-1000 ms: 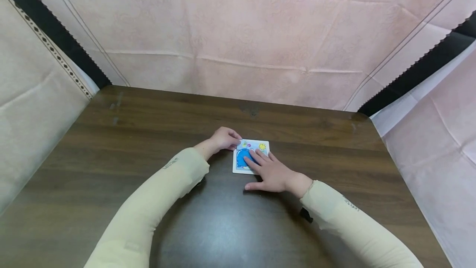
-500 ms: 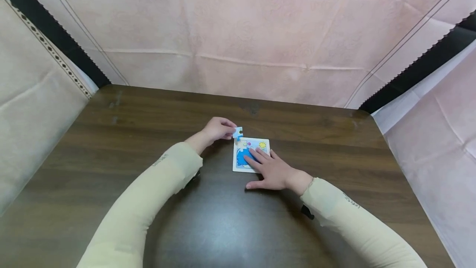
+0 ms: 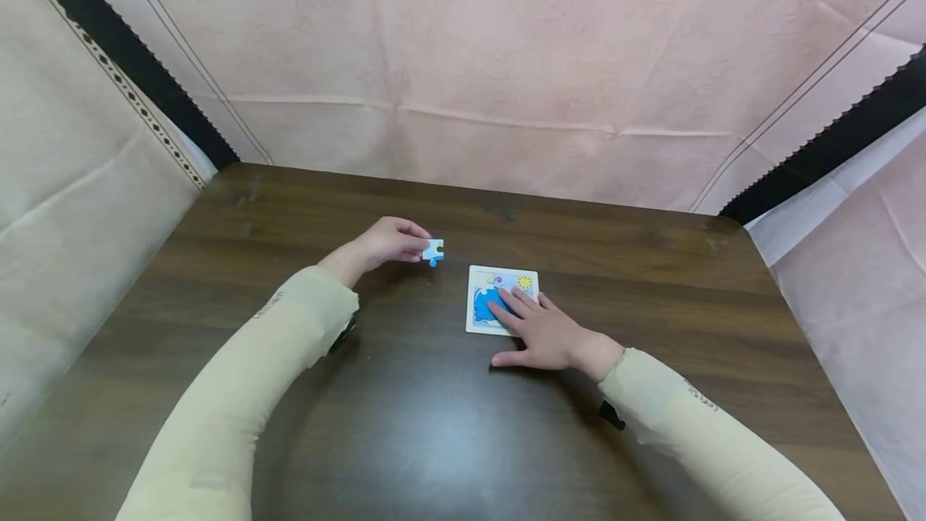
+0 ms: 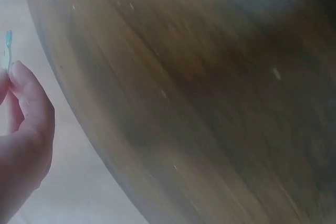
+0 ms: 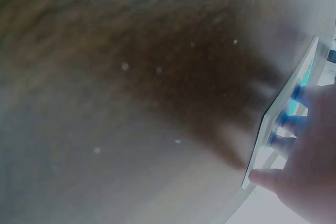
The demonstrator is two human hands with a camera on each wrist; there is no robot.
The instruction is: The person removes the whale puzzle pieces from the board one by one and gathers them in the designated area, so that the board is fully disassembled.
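A small light-blue jigsaw piece point(image 3: 433, 251) is pinched between the thumb and fingers of my left hand point(image 3: 391, 243), held to the left of the puzzle board. In the left wrist view the same piece point(image 4: 8, 48) appears edge-on at the fingertips. The square jigsaw puzzle board point(image 3: 480, 326) has a white border and a picture with a blue shape and a yellow sun. It lies flat on the table. My right hand point(image 3: 546, 334) rests on its lower right part with fingers spread, covering some of the picture. The right wrist view shows the board's edge point(image 5: 262, 129) beneath the fingers.
The dark brown wooden table point(image 3: 405, 424) surrounds the board on all sides. Behind its far edge hangs a pale pink cloth point(image 3: 492, 63), and more cloth hangs at left and right with black strips point(image 3: 130, 55).
My left hand has pulled the jigsaw piece away from the board's upper left corner and carried it leftward. The right hand stays on the board. The head view has shifted slightly.
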